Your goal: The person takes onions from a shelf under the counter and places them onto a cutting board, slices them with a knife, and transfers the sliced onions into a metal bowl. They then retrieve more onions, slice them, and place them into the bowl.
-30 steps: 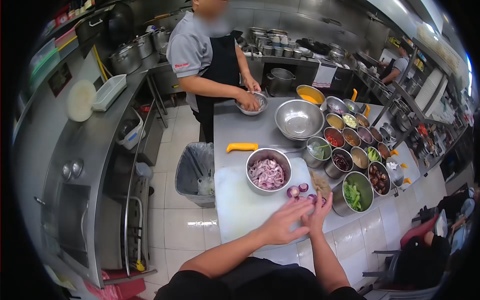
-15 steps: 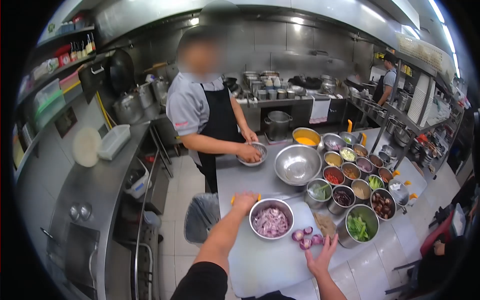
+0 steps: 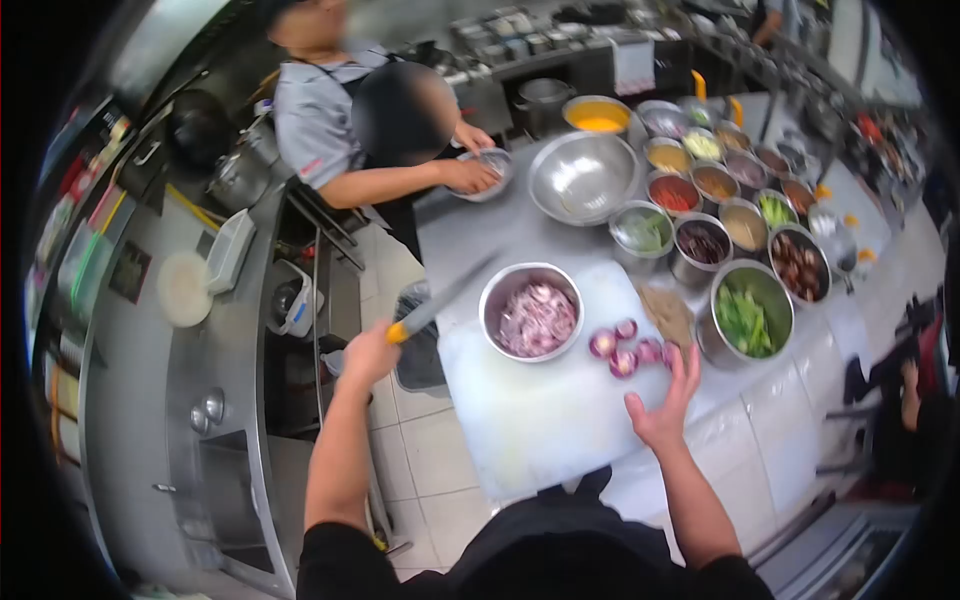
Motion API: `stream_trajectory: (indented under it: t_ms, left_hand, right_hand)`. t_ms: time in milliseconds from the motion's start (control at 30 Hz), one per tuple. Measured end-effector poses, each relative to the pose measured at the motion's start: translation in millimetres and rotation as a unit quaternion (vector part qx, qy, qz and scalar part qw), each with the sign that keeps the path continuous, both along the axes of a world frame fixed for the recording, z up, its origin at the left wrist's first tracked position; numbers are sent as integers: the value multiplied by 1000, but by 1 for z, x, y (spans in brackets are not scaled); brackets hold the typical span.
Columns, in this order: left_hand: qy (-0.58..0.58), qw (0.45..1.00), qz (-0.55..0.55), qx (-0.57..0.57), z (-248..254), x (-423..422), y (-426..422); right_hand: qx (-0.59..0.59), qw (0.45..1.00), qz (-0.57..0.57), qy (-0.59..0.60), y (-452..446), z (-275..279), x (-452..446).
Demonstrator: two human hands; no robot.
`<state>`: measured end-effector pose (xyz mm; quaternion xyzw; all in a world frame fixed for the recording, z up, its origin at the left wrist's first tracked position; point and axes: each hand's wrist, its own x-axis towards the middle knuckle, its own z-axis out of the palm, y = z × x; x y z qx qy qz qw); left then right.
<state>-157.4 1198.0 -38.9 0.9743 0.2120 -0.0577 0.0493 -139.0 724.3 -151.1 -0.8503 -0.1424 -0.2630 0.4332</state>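
Observation:
My left hand (image 3: 370,356) is wrapped round the yellow handle of a long knife (image 3: 440,298), whose blade points up and to the right, off the table's left edge. A steel bowl of sliced purple onions (image 3: 533,311) stands on the white cutting board (image 3: 530,420). Several peeled purple onions (image 3: 623,362) lie on the board's right side. My right hand (image 3: 662,405), fingers spread, is just below the rightmost onions and holds nothing. Behind them lies a crumpled brown cloth (image 3: 667,312).
Across the table, a co-worker (image 3: 330,120) has both hands at a small bowl (image 3: 497,176). A large steel bowl (image 3: 584,178) and several ingredient tins stand behind and right, with a pot of greens (image 3: 745,312) nearest. A bin (image 3: 420,350) stands left of the table.
My left hand went from joining my right hand near the onions to the knife on the table, then lifted it leftward. My right hand stays near the onions. The view has tilted.

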Motion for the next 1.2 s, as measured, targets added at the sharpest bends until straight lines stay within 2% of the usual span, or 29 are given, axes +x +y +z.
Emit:
stream_trajectory:
  t_ms: [67, 133, 233, 267, 300, 367, 433, 567, 600, 733, 833, 867, 967, 1067, 1200]
  left_hand:
    - [-68, 997, 14, -21, -15, -81, 25]
    - [-51, 996, 6, -79, -19, -155, 39]
    - [-11, 983, 70, -170, -3, -226, 20]
    - [-40, 979, 69, -188, -21, -251, 29]
    - [-46, 964, 65, -255, -49, -273, 46]
    - [-33, 947, 60, -313, -42, -268, 19]
    - [88, 939, 98, -318, -56, -253, 22]
    - [138, 958, -104, -230, -30, -199, 3]
    - [125, 954, -134, -238, -31, -191, 6]
    - [88, 929, -257, -253, -44, -161, 15]
    - [77, 903, -329, -267, -52, -143, 16]
    - [76, 894, -347, -274, -54, -138, 15]
    - [50, 875, -388, -284, -59, -127, 7]
    - [135, 899, -323, -261, -52, -118, -15]
    - [199, 906, -325, -182, -23, -101, -29]
  right_hand:
    - [0, 1000, -4, 21, -6, -5, -9]
    - [-37, 998, -47, -3, -8, 10, -20]
    - [50, 989, 33, 132, -13, 4, -34]
    - [5, 996, 26, 80, -5, 10, -31]
    - [-19, 997, 24, 70, 4, 14, -25]
    - [-64, 996, 25, 61, 24, 15, -15]
    - [-159, 984, -22, 82, 42, 16, 2]
    - [-264, 956, -79, 100, 63, -2, 21]
    - [-246, 957, -94, 121, 71, 6, 15]
    - [16, 995, -61, 73, 114, 19, -28]
    - [-29, 999, -12, 27, 134, -1, -62]
    - [-61, 996, -12, 57, 138, -9, -74]
    - [-82, 994, -61, 34, 137, -3, -93]
    - [-54, 996, -55, 39, 134, -4, -95]
    - [-34, 992, -55, 105, 134, 3, -88]
